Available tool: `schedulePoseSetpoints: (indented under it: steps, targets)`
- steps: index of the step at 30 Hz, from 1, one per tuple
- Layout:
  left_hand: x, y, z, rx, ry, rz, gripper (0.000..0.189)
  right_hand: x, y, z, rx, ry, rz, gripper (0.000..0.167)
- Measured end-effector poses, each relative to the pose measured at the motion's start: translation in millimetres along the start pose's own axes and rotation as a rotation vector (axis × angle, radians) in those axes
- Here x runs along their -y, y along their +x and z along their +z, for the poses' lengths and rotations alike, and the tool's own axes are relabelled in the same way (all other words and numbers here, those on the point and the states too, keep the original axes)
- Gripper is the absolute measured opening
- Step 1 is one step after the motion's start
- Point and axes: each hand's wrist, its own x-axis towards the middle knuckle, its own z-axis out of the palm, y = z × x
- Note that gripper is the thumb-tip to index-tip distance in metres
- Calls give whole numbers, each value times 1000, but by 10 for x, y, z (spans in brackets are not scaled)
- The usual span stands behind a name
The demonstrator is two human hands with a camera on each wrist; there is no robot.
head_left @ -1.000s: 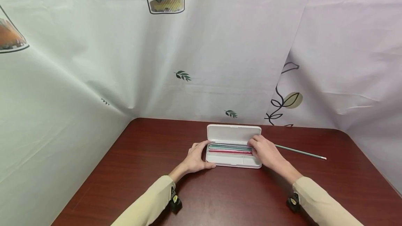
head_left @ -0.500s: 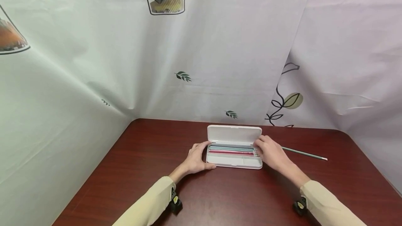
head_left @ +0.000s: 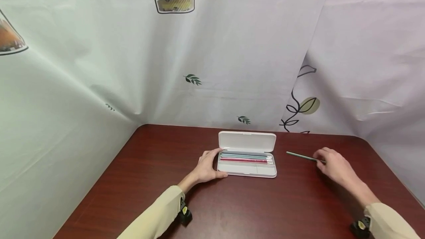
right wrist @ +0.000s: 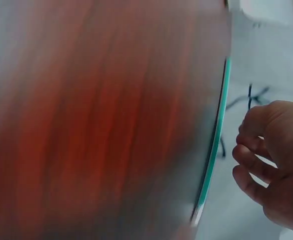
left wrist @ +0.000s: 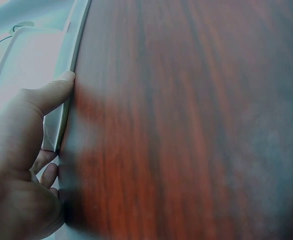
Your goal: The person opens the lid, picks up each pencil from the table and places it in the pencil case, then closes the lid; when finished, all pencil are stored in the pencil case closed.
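A white pencil case [head_left: 232, 169] lies with its lid raised near the back of the table, several pencils [head_left: 244, 158] side by side inside. My left hand [head_left: 206, 166] grips its left end, thumb at the front edge and fingers round the side; the left wrist view shows the thumb against the case's rim [left wrist: 75, 42]. Right of the case, a green pencil [head_left: 300, 156] with a pale end rests on the table. My right hand [head_left: 336, 164] hovers over its right part, fingers loosely bent. In the right wrist view, a gap separates those fingers from the pencil [right wrist: 216, 135].
The dark red-brown wooden table [head_left: 252, 209] has rounded back corners. A pale printed cloth [head_left: 212, 47] hangs behind it and along both sides. Each wrist carries a small black camera, the left one [head_left: 185, 215] near the table front.
My right hand has left the pencil case's right end and moved right to above the green pencil. The left hand stays on the case.
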Motion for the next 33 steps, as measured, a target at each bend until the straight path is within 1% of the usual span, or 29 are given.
schedulePoseSetpoints:
  steps: [3, 7, 12, 20, 27, 33]
  targets:
    - [0, -2, -4, -1, -2, 1, 91, -150, -98, -74, 36, -14, 26, 21]
    - [-1, -4, -9, 0, 1, 1, 91, -296, -187, -142, 81, -17, 48, 23]
    - [-3, -10, -8, 0, 3, 0, 90, -403, -246, -152, 110, -13, 37, 26]
    - [-3, 7, -12, 1, 1, 2, 91, -446, -252, -114, 73, -13, 1, 29]
    - [-1, 10, -16, 1, 2, 3, 91, -454, -227, -94, 106, -5, 1, 27]
    - [-4, -4, -12, 5, -3, -2, 91, -451, -205, -95, 132, -10, 17, 26]
